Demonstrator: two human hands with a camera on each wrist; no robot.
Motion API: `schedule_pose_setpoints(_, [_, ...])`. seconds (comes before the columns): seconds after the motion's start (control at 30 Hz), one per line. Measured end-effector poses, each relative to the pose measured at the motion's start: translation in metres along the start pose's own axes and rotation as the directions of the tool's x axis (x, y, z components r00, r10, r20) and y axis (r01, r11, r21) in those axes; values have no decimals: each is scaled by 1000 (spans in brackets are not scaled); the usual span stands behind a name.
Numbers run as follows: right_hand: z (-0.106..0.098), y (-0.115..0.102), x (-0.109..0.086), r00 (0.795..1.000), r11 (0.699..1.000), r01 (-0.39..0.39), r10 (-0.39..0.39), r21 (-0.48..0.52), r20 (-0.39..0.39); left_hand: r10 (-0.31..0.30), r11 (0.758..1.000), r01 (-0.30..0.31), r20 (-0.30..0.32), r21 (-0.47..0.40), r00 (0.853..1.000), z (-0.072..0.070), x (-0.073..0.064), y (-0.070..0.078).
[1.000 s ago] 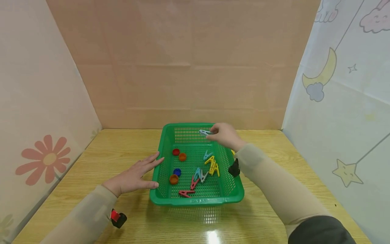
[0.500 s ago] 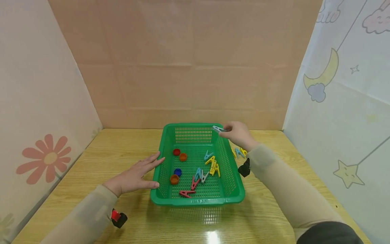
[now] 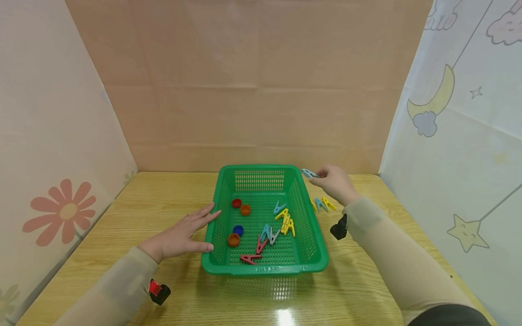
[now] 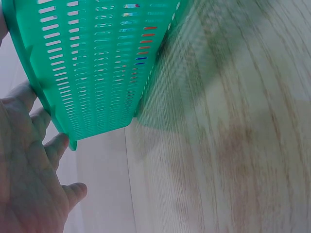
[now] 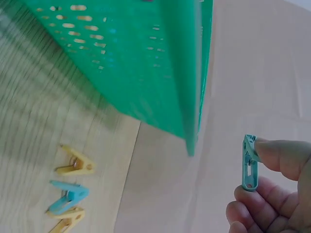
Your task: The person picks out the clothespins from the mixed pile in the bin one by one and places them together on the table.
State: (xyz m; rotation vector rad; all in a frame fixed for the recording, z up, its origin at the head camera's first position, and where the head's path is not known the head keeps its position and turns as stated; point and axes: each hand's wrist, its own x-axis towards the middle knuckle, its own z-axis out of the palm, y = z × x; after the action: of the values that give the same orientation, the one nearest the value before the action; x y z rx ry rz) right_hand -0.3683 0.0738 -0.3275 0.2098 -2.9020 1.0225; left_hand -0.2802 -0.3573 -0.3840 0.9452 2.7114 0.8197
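Note:
My right hand [image 3: 336, 183] pinches a pale blue-grey clothespin [image 5: 250, 165] between thumb and fingers, up in the air beyond the basket's right rim. Below it on the table lie a blue clothespin [image 3: 320, 204] and two yellow ones, one yellow clothespin [image 5: 75, 162] clear in the right wrist view. My left hand [image 3: 183, 235] rests with spread, straight fingers against the left rim of the green plastic basket [image 3: 269, 270]. Inside the basket, several yellow, blue, grey and red clothespins, such as a red clothespin [image 3: 250, 259], lie on the right and front.
Small round caps sit in the basket's left half: a red cap [image 3: 237, 203], a blue cap [image 3: 238, 230] and two orange ones, one orange cap [image 3: 234, 240] nearest the front. A wooden table [image 3: 163, 194] carries everything. A brown sheet [image 3: 257, 113] stands behind, with patterned sheets at both sides.
My right hand has carried the pale clothespin rightward, from over the basket's back right to outside its rim, uncovering the clothespins on the table. My left hand has stayed at the rim.

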Motion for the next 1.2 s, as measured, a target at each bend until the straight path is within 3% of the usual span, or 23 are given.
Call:
schedule_pose_setpoints(0.4, [-1,23,-3,998,998,-56,56,5,-29,-2,1000,2,-3,7,1000,1,0,0])
schedule_pose_setpoints(1.2, [6,65,-9,984,984,-177,177,13,-13,-3,1000,3,6,-1,1000,-1,0,3])
